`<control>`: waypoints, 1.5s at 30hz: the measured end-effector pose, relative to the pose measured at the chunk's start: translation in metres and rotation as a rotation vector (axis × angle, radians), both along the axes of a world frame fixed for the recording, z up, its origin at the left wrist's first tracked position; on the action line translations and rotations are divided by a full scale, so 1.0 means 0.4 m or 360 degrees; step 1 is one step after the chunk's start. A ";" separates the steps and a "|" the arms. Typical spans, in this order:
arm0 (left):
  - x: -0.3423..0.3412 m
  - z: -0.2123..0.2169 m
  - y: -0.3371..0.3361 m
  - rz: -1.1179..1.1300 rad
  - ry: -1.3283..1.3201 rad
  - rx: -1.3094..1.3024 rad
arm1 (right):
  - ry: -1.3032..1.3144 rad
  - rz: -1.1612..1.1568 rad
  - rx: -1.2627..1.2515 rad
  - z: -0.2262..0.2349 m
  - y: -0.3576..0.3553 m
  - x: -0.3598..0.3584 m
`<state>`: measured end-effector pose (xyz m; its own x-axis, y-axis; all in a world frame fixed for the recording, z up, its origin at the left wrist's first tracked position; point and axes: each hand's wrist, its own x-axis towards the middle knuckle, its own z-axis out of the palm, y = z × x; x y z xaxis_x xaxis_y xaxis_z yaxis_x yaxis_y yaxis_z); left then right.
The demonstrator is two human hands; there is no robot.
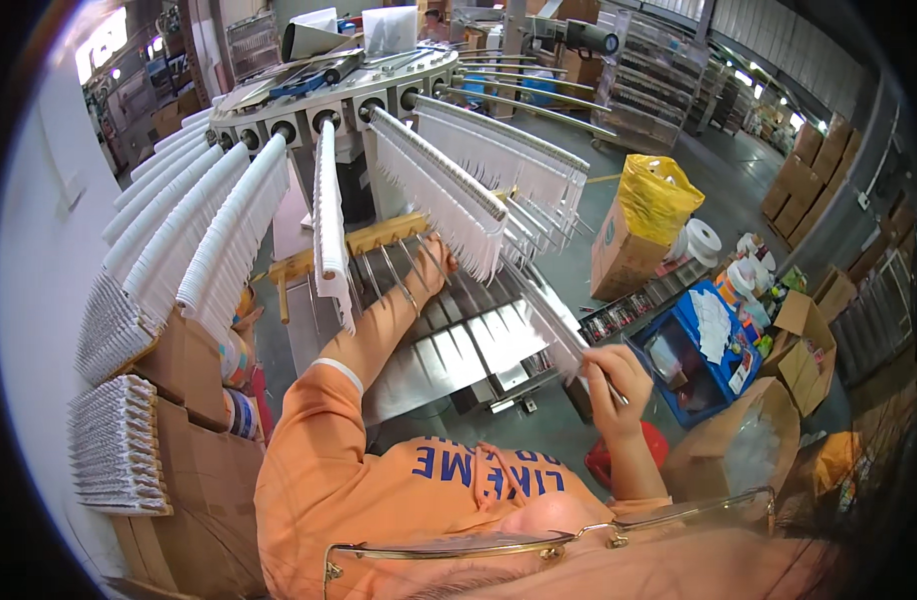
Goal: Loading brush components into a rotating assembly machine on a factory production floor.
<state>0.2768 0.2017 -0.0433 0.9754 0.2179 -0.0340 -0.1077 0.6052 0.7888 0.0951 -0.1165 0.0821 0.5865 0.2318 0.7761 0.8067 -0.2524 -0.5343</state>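
Observation:
My right hand (619, 385) is closed around the near end of a thin metal rod (559, 325), which slants up and away to the left; part of it is blurred. My left hand (435, 264) reaches in just below a wooden bar (389, 232) fitted with several metal rods. Its fingers are curled, but what they hold is hidden. Around it, rows of white strips (441, 180) hang from rods that fan out from a round metal machine (349, 95). One such row (329, 210) hangs left of my left forearm.
A shiny metal table (444, 360) lies under my arms. On the right are a carton with a yellow bag (659, 195), a blue crate (694, 350) and an open carton (754, 440). Stacked racks of white pieces (119, 445) stand on cartons at the left, beside a wall.

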 end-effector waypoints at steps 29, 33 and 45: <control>-0.216 0.153 -0.222 0.0673 -0.0811 0.2924 | 0.0718 -0.0032 0.1070 -0.129 -0.056 -0.013; -0.286 0.189 -0.252 0.0429 -0.1035 0.2852 | 0.0781 -0.0088 0.1542 -0.165 -0.108 -0.044; -0.464 0.378 -0.458 -0.0117 -0.1925 0.2383 | 0.0698 -0.0253 0.1708 -0.189 -0.052 -0.175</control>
<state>0.0913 0.0185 0.1080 0.3408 -0.6131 0.7127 -0.9227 -0.3634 0.1286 0.0251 -0.1373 0.0063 0.8161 -0.5198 0.2528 0.5001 0.4159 -0.7595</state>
